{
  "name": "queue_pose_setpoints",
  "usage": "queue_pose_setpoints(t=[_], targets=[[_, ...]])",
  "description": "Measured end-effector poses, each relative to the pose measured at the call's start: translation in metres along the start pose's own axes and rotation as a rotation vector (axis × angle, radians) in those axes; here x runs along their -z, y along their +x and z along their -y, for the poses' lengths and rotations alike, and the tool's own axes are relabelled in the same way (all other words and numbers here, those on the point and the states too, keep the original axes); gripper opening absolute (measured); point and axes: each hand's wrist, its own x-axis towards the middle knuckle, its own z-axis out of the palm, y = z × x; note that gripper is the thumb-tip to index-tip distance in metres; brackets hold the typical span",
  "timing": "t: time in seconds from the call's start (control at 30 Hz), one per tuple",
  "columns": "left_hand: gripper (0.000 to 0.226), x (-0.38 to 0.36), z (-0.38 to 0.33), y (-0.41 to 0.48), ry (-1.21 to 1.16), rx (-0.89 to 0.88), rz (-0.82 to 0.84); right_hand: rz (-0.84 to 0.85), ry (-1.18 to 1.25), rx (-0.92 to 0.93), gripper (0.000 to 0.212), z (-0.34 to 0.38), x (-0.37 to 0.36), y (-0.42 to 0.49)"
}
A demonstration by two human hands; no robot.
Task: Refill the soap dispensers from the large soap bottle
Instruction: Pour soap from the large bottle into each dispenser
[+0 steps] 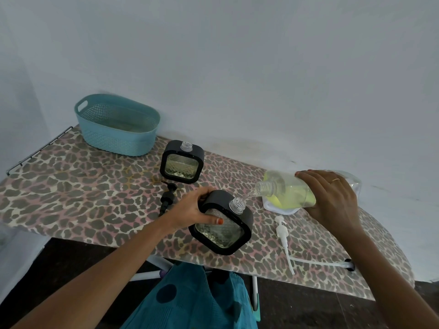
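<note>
My right hand (332,198) grips the large clear soap bottle (287,188), tipped on its side with yellow-green soap inside. A thin stream runs from its open neck into the threaded neck of the near black-framed dispenser (223,224). My left hand (194,211) holds that dispenser by its left side, tilted toward the bottle. A second black-framed dispenser (181,165) stands upright farther back, its neck uncapped. A black pump head (167,197) lies on the board left of my left hand. A white pump with a long tube (283,238) lies to the right of the near dispenser.
Everything rests on a leopard-print ironing board (83,198) against a pale wall. A teal perforated basket (117,124) stands at the back left. A white dish (280,207) with something yellow sits under the tipped bottle. The board's front edge runs close below the near dispenser.
</note>
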Motion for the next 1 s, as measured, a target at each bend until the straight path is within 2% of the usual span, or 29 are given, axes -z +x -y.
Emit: queue_pose_setpoints(t=[0.3, 1.0], targets=[[0.068, -0.0004, 0.0012, -0.0007, 0.000, 0.000, 0.002, -0.016, 0.005, 0.003, 0.051, 0.0004, 0.0008, 0.0006], [0.083, -0.0020, 0.0048, -0.0014, 0.009, 0.002, -0.015, 0.018, -0.007, 0.003, 0.049, -0.0004, 0.0033, 0.0009]])
